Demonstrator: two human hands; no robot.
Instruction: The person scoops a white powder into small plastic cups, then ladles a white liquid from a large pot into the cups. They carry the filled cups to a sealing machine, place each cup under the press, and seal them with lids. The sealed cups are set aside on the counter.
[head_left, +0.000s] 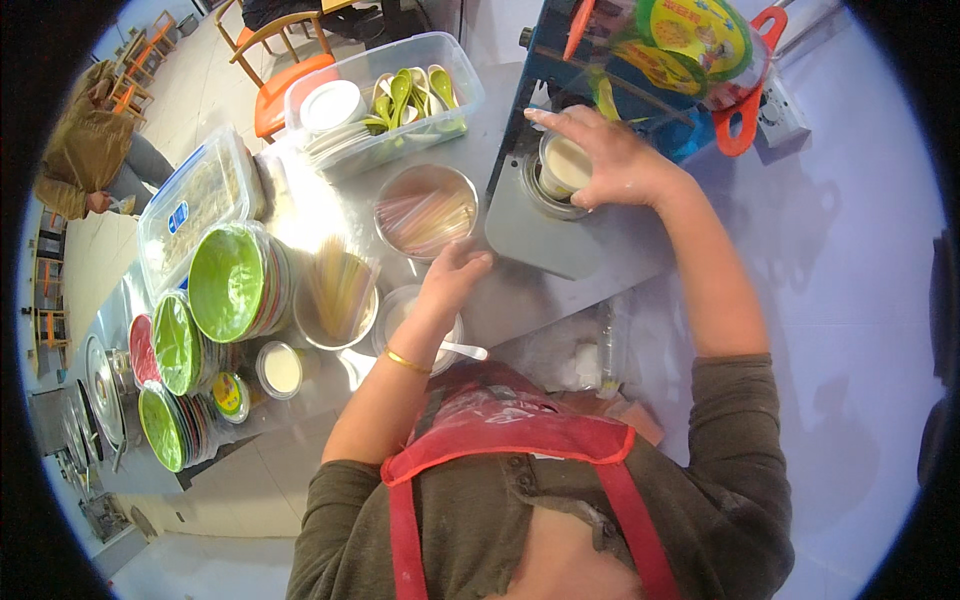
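Note:
My right hand (619, 161) grips a clear plastic cup of cream-coloured liquid (568, 163) by its sides. The cup sits in, or just over, the round metal ring (534, 180) in the grey plate of a cup-sealing machine (547, 236). My left hand (456, 274) rests beside a round metal tub of wrapped drinking straws (426, 210), its fingertips by the rim and nothing seen in it. Below that wrist is a round clear container (397, 311), partly hidden, with a white spoon (465, 350) across it. Printed sealing film (686, 49) hangs on the machine.
A second tub of straws (337, 296) stands left, near another filled cup (280, 370) and a sealed cup (230, 397). Stacked green bowls (229, 281) line the counter's left. Behind are a clear bin of spoons (465, 97) and a lidded plastic box (199, 202). A person (97, 142) stands beyond.

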